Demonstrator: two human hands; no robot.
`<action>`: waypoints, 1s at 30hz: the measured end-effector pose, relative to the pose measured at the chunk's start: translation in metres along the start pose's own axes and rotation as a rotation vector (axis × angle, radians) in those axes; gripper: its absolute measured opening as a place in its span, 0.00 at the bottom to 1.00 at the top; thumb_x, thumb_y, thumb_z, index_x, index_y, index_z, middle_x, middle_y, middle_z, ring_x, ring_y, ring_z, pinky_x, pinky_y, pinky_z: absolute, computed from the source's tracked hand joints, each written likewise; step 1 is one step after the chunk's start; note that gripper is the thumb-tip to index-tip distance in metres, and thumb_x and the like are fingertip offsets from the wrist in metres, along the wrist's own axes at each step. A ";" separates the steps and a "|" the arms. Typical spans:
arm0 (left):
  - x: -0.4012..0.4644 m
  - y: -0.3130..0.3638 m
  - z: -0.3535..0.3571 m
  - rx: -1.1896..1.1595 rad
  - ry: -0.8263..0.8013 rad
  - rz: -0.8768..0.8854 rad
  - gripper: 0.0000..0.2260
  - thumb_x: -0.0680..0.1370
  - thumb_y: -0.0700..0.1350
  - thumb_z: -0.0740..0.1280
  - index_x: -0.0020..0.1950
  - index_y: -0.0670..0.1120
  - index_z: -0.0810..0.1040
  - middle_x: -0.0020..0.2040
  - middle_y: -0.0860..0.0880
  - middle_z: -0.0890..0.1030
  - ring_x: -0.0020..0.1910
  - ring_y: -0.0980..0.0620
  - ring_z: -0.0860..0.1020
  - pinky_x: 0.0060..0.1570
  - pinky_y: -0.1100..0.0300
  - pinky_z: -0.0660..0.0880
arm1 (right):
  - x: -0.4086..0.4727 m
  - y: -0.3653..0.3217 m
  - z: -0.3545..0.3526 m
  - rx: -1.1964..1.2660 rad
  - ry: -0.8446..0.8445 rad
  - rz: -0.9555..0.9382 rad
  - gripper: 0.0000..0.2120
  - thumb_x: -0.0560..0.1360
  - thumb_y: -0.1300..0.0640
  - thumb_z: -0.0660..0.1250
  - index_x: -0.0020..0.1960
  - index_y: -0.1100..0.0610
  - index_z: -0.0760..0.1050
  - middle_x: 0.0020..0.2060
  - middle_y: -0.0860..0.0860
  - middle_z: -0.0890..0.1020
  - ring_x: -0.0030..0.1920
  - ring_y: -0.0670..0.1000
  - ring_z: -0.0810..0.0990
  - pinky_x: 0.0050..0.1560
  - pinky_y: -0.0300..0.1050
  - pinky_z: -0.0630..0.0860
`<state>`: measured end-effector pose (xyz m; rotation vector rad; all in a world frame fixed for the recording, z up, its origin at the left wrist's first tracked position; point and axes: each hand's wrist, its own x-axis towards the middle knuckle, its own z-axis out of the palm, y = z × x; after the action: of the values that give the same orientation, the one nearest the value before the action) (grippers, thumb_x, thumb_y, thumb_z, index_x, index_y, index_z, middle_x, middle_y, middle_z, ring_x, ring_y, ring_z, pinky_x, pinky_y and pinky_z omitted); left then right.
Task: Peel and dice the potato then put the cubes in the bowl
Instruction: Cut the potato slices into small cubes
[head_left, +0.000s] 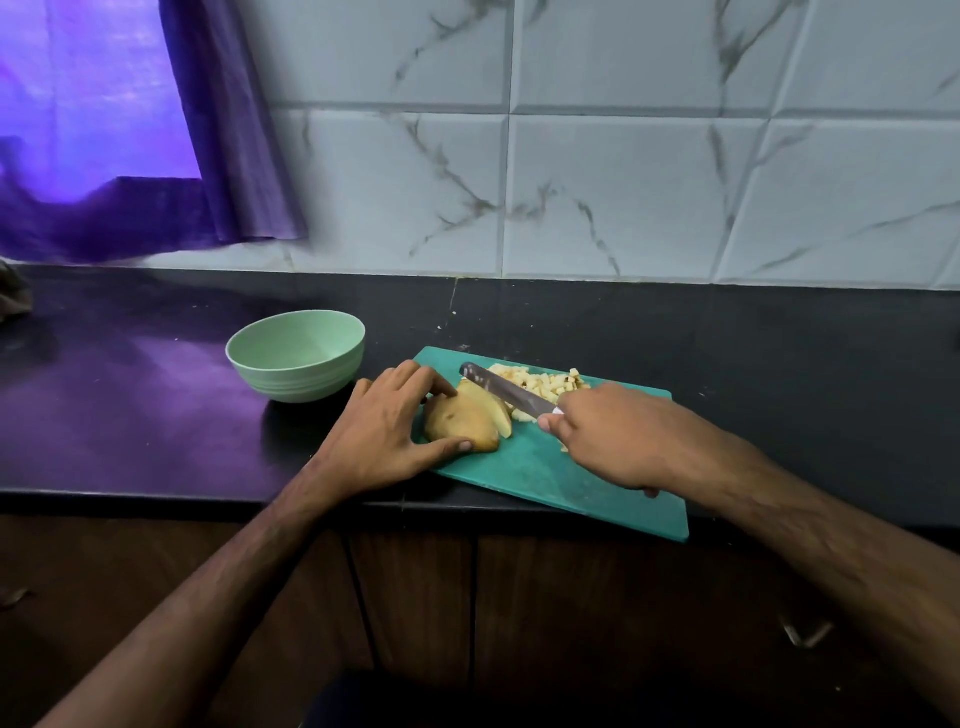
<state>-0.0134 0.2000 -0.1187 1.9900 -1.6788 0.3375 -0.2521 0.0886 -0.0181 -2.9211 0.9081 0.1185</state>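
A yellowish potato piece lies on the teal cutting board. My left hand holds it between thumb and fingers from the left side. A slice leans off the potato's right end. My right hand grips the handle of a knife, whose blade slants over the potato's right end toward the back left. A pile of small potato cubes sits at the back of the board, behind the blade. The pale green bowl stands left of the board and holds nothing that I can see.
The black counter ends in a front edge just below the board, whose near right corner juts over it. A tiled wall rises behind. A purple curtain hangs at the back left. Wooden cabinet doors lie below.
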 end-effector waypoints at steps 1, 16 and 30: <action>0.000 0.000 0.000 -0.013 -0.001 -0.001 0.28 0.70 0.77 0.62 0.60 0.59 0.72 0.55 0.61 0.72 0.55 0.58 0.74 0.52 0.49 0.72 | 0.001 -0.002 0.000 -0.006 0.005 -0.005 0.20 0.86 0.43 0.50 0.43 0.53 0.68 0.40 0.51 0.77 0.33 0.49 0.79 0.37 0.50 0.79; 0.004 -0.006 0.002 -0.221 0.009 0.047 0.30 0.66 0.73 0.71 0.59 0.54 0.77 0.53 0.65 0.70 0.54 0.54 0.75 0.53 0.50 0.78 | 0.017 -0.013 -0.003 -0.067 -0.045 -0.096 0.19 0.87 0.47 0.53 0.47 0.59 0.73 0.38 0.51 0.75 0.34 0.48 0.77 0.32 0.48 0.75; 0.005 -0.006 0.001 -0.217 0.032 0.092 0.31 0.67 0.72 0.71 0.58 0.51 0.78 0.51 0.64 0.70 0.52 0.54 0.77 0.52 0.48 0.78 | 0.024 -0.026 0.009 -0.046 -0.066 -0.134 0.17 0.87 0.47 0.52 0.48 0.57 0.70 0.37 0.50 0.73 0.32 0.46 0.72 0.30 0.43 0.66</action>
<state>-0.0067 0.1959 -0.1186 1.7461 -1.7122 0.2080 -0.2183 0.0969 -0.0284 -2.9897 0.7071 0.2286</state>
